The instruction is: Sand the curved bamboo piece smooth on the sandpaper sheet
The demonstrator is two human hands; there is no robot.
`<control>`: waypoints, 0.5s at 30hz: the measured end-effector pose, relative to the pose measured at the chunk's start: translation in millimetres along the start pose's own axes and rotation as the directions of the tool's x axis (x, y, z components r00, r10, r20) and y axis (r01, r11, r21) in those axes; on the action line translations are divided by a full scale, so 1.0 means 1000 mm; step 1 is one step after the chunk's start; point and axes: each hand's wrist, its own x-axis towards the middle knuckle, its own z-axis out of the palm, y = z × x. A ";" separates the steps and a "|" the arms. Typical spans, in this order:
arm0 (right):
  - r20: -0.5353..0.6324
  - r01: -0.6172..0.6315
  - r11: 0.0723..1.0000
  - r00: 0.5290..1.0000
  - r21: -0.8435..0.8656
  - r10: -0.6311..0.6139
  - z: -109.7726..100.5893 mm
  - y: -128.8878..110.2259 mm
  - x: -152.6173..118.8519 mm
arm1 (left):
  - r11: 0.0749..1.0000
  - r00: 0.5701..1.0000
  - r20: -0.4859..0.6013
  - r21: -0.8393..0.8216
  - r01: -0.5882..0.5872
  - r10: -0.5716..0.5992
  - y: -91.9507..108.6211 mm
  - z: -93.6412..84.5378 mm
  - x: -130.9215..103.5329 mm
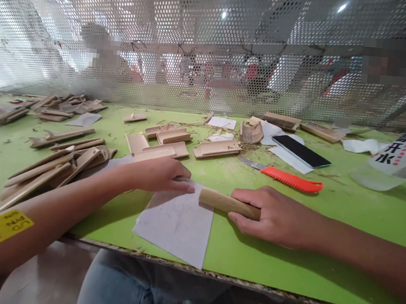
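My right hand (271, 216) grips a short bamboo piece (225, 203) with a rounded upper face, thumb on the near side and fingers on the far side. Its free end points left, over the right edge of a pale greyish sheet (179, 225). At the top of that sheet rests my left hand (161, 174), thumb and forefinger slightly apart and pointing right, with nothing visible between them. Its other fingers are partly hidden. Beyond my right hand lies a red-handled utility knife (290, 178), its blade toward the left.
Curved bamboo pieces (217, 148) lie beyond my hands, and a stack (53, 173) sits beside my left forearm. A phone (301, 150), white tissue (363, 146) and a plastic bottle (388, 162) are at right. A perforated screen (202, 67) borders the green table's (249, 273) far side.
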 end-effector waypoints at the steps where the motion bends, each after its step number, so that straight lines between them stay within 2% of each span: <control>1: -0.008 0.002 1.000 1.000 -0.004 -0.002 0.001 0.001 0.000 | 1.000 1.000 0.001 0.004 0.004 -0.004 0.000 0.000 0.000; 15: -0.048 -0.007 0.999 0.999 -0.043 0.005 0.000 0.002 -0.001 | 0.999 0.999 0.025 0.024 0.032 -0.032 0.004 -0.002 0.000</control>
